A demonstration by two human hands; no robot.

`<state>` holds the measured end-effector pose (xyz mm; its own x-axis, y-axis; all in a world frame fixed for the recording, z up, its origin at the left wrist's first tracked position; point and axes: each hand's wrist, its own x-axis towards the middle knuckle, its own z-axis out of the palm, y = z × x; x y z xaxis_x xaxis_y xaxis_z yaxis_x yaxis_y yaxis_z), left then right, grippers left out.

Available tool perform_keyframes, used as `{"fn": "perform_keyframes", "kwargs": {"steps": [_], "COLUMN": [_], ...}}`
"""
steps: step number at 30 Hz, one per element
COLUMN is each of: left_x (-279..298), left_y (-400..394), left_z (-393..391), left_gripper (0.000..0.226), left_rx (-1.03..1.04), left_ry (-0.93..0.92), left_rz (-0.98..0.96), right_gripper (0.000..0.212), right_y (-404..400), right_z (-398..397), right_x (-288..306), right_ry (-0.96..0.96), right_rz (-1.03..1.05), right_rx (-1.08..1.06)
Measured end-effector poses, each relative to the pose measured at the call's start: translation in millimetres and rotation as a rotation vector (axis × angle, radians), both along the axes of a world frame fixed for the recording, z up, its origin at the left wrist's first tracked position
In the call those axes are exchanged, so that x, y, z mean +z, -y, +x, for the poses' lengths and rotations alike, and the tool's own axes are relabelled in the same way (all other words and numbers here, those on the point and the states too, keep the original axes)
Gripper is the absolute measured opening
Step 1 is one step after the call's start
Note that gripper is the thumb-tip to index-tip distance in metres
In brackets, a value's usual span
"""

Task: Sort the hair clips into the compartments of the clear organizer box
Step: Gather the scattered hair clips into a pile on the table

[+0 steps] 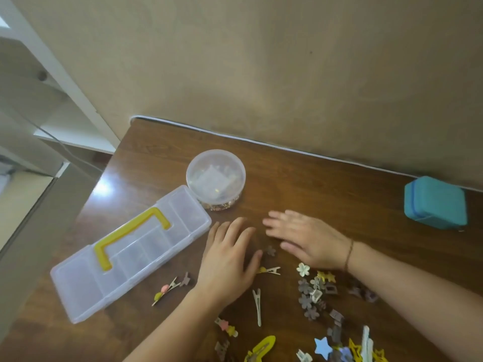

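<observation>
The clear organizer box (78, 288) with a yellow handle (130, 235) lies shut on the left of the brown table. Hair clips are scattered at the lower middle and right: a pile of flower and star clips (313, 291), a white alligator clip (257, 307), a yellow snap clip (262, 347), a blue star clip (322, 348). My left hand (227, 259) lies flat, palm down, just right of the box. My right hand (305, 237) rests flat beside it, fingers spread. A small brown flower clip (270, 250) sits between the two hands. Neither hand holds anything.
A round clear tub (215, 176) with a lid stands behind the box, with small clips at its base. A teal case (435, 203) sits at the far right by the wall. The table's left edge (86, 205) drops off beside the box.
</observation>
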<state>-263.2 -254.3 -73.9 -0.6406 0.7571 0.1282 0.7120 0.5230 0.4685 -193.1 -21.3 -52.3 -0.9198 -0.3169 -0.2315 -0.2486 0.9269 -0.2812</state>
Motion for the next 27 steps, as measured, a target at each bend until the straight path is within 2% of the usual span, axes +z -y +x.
{"fn": "perform_keyframes", "kwargs": {"steps": [4, 6, 8, 10, 11, 17, 22, 27], "left_x": [-3.1, -4.0, -6.4, -9.1, -9.7, -8.6, -3.0, -2.9], "left_y": [-8.2, -13.8, -18.0, -19.0, -19.3, -42.9, -52.0, -34.4], "left_z": [4.3, 7.1, 2.6, -7.5, -11.0, 25.5, 69.1, 98.1], "left_gripper": [0.038, 0.043, 0.049, 0.059, 0.065, 0.083, 0.089, 0.092], "left_rx": [-0.129, -0.253, -0.338, -0.278, -0.241, -0.485, -0.594, -0.657], "left_ry": [0.125, 0.172, 0.135, 0.107, 0.119, 0.188, 0.265, 0.283], "left_rz": [0.099, 0.110, 0.066, 0.007, -0.028, -0.124, -0.165, -0.176], "right_gripper": [0.047, 0.053, 0.058, 0.063, 0.065, 0.071, 0.079, 0.082], "right_y": [-0.7, -12.3, -32.3, -47.4, -49.0, -13.0, 11.7, 27.0], "right_z": [54.6, 75.6, 103.7, 136.5, 150.0, 164.0, 168.8, 198.5], "right_x": [3.1, 10.1, 15.7, 13.9, 10.1, -11.7, -9.3, -10.2], "right_ry": [0.017, -0.049, -0.142, -0.177, -0.156, -0.046, 0.038, 0.058], "right_rz": [0.002, -0.086, -0.205, -0.252, -0.244, -0.225, -0.234, -0.257], "right_rx": [0.058, -0.163, -0.520, -0.760, -0.801, -0.636, -0.483, -0.429]}}
